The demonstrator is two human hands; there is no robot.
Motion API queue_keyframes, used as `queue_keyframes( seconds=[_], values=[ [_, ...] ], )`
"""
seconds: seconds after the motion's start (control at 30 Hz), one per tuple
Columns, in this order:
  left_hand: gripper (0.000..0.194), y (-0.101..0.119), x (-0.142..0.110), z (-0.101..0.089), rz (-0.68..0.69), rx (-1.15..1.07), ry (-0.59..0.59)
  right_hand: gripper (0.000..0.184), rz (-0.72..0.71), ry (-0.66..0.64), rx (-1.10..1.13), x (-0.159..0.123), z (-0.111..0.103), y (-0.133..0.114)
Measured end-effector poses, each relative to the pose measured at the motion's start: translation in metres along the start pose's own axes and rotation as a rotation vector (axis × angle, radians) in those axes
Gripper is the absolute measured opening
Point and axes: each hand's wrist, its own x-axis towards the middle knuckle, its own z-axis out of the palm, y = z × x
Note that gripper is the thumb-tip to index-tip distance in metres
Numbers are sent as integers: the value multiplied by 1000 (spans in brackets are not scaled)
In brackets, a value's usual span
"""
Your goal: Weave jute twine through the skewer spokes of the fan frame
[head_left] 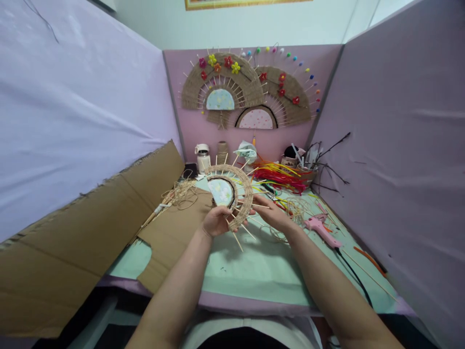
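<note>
A half-round woven fan (245,188) is held up over the table, tilted, with thin wooden sticks poking out past its twine band. Its middle is a pale blue flowered half-disc (221,191) edged in black. My left hand (217,220) grips the fan's lower end, thumb in front and fingers behind. My right hand (268,212) is at the fan's right side, among the protruding sticks; its fingers reach partly behind the weave, so whether they close on it is hidden.
Cardboard sheets (181,228) lie on the left. A pink glue gun (322,231) with a black cord rests at right, near loose twine (296,209). Red and yellow pipe cleaners (279,177), a twine spool (223,152) and a bottle (202,159) stand behind. Finished fans (225,80) hang on the back panel.
</note>
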Motion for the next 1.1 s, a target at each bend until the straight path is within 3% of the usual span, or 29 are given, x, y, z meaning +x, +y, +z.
queue_keyframes(
  seconds=[0.1,0.3,0.63,0.77,0.9,1.1],
  values=[
    [47,1,-1,1,21,-7,32,32,75,-84,103,-2,-2,3],
    [47,4,-1,3,47,-20,79,28,43,102,227,3,-15,8],
    [46,5,1,7,25,-6,215,19,-235,461,-241,-1,-24,-7],
    [48,5,3,6,-31,29,154,16,-308,538,-293,0,-33,-4],
    [51,4,2,0,-94,27,36,18,-274,573,-264,3,-37,0],
    [56,0,1,-4,-150,40,-80,23,-116,454,-130,5,-27,1]
  ],
)
